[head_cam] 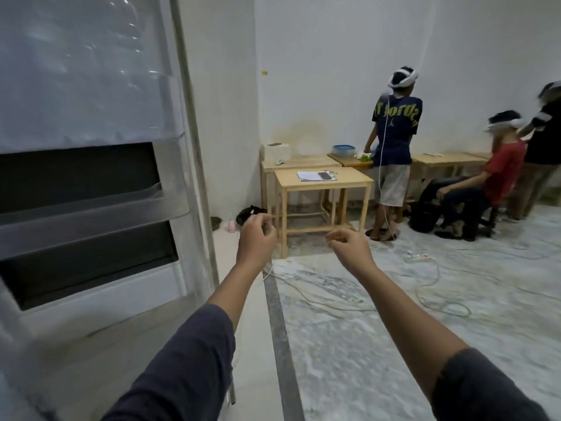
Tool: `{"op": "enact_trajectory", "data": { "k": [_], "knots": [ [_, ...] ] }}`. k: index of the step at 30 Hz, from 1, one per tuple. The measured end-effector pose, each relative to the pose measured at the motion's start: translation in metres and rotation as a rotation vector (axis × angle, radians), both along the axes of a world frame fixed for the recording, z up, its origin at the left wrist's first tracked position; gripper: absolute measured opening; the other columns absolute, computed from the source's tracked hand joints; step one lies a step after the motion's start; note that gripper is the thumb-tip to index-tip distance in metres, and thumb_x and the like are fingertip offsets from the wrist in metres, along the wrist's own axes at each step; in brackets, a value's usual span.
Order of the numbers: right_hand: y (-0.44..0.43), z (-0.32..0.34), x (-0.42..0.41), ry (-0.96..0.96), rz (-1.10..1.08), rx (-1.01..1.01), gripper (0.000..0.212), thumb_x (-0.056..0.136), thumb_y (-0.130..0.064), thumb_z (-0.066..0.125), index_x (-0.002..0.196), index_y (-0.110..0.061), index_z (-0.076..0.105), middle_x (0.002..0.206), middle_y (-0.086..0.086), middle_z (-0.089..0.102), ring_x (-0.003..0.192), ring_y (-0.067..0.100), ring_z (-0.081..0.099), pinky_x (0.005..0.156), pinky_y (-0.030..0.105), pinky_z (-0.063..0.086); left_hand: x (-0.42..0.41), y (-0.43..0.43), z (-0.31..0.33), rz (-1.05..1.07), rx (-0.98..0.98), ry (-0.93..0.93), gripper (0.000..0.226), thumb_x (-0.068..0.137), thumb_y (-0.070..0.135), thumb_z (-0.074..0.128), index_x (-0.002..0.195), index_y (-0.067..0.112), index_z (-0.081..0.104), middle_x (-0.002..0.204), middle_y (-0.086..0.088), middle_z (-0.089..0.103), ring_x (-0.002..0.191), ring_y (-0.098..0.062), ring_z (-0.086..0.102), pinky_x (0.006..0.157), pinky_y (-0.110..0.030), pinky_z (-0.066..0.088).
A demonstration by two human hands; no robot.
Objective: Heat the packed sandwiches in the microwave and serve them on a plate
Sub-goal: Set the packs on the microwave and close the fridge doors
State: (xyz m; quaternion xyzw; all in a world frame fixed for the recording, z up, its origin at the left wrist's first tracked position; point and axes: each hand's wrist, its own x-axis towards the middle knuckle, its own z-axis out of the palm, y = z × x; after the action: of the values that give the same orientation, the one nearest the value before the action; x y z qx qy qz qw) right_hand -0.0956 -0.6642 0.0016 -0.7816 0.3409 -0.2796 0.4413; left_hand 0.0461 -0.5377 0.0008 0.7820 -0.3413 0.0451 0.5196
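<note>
A door [91,177] is standing at the left, and desks are lining the far wall — the nearest desk [323,179] is carrying papers [315,175]. Cables [437,287] are trailing over the floor [364,344] at the right, before the desks.

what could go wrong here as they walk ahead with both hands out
1. Cables and a power strip trail loose across the marble floor ahead: a trip hazard.
2. The white door stands close beside the left hand; an arm swing could knock it.
3. Both hands, including the right hand, look empty, and no sandwiches or microwave are in view.
</note>
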Motion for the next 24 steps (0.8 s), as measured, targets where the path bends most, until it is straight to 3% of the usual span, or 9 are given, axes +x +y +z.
{"op": "enact_trajectory", "data": {
  "k": [4,9,15,18,21,24],
  "knots": [
    [-0.039,-0.015,0.074,0.016,0.097,0.003,0.023,0.089,-0.009,0.052,0.107,-0.009,0.066,0.108,0.007,0.065,0.098,0.018,0.058,0.084,0.03,0.047,0.06,-0.036,-0.008,0.111,0.053,-0.01,0.026,0.088,0.015,0.053,0.112,0.008,0.061,0.116,-0.008,0.06,0.115,-0.024,0.052,0.096,-0.036,0.044],
    [-0.078,-0.011,0.172,0.023,0.245,-0.033,0.023,0.088,-0.009,0.053,0.106,-0.011,0.067,0.107,0.002,0.065,0.098,0.017,0.058,0.086,0.032,0.05,0.132,-0.069,0.016,0.2,0.084,-0.129,0.027,0.087,0.011,0.051,0.113,0.005,0.059,0.118,-0.01,0.059,0.113,-0.023,0.053,0.096,-0.034,0.044],
    [-0.111,0.05,0.29,-0.069,0.43,-0.08,0.024,0.091,-0.012,0.052,0.111,-0.011,0.065,0.111,0.004,0.063,0.1,0.017,0.057,0.085,0.03,0.047,0.197,-0.082,0.102,0.429,0.182,-0.603,0.03,0.086,0.008,0.049,0.113,0.004,0.06,0.111,-0.011,0.063,0.104,-0.027,0.056,0.09,-0.034,0.042],
    [-0.095,0.066,0.344,-0.116,0.592,-0.024,0.023,0.091,-0.016,0.052,0.111,-0.014,0.064,0.114,0.006,0.063,0.105,0.022,0.059,0.086,0.035,0.05,0.214,-0.065,0.123,0.624,0.236,-0.857,0.031,0.08,0.01,0.048,0.107,0.005,0.062,0.106,-0.011,0.064,0.105,-0.028,0.058,0.095,-0.037,0.043],
    [-0.054,0.071,0.384,-0.186,0.814,-0.02,0.027,0.094,-0.021,0.05,0.119,-0.014,0.059,0.112,0.004,0.063,0.105,0.018,0.058,0.09,0.033,0.048,0.222,-0.042,0.119,0.818,0.437,-1.003,0.042,0.077,0.013,0.05,0.117,0.005,0.059,0.124,-0.012,0.06,0.123,-0.028,0.051,0.111,-0.04,0.03],
    [-0.006,0.077,0.409,-0.343,0.993,0.13,0.033,0.099,-0.017,0.039,0.129,-0.009,0.049,0.116,-0.003,0.055,0.105,0.008,0.053,0.085,0.023,0.043,0.213,-0.049,0.116,1.03,0.691,-0.955,0.055,0.085,0.016,0.036,0.139,0.011,0.038,0.148,-0.005,0.038,0.14,-0.021,0.031,0.116,-0.04,0.019]
  ]
}}
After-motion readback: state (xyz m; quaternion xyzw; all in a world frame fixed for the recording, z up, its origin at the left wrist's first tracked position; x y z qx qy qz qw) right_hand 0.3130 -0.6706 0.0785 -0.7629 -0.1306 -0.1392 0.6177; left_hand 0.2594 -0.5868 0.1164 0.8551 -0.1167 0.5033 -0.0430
